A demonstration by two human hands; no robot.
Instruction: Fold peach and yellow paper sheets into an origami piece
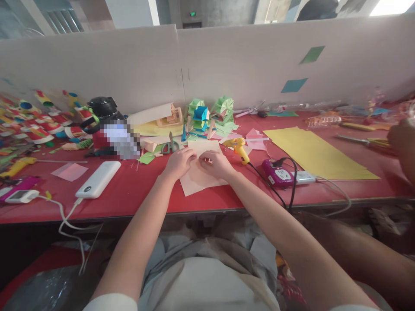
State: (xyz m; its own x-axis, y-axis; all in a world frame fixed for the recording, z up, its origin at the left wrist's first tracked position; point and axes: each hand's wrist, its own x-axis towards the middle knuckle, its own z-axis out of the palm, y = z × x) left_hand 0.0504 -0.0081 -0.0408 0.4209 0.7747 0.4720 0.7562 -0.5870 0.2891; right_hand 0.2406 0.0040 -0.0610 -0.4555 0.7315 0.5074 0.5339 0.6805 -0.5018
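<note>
A pale peach sheet of paper lies on the red table before me. Over it, my left hand has its fingers curled in, with the tips near the middle of the sheet. My right hand faces it a short way off, thumb and fingers also bent together. Whatever the fingertips pinch is too small or too hidden to name. Green-handled scissors lie just beyond my left hand. A yellow glue gun rests past my right hand.
Folded green paper shapes and a blue one stand at the back. To the right are a purple power strip, yellow sheets and another person's hand. A white power bank and a black-lidded bottle stand left.
</note>
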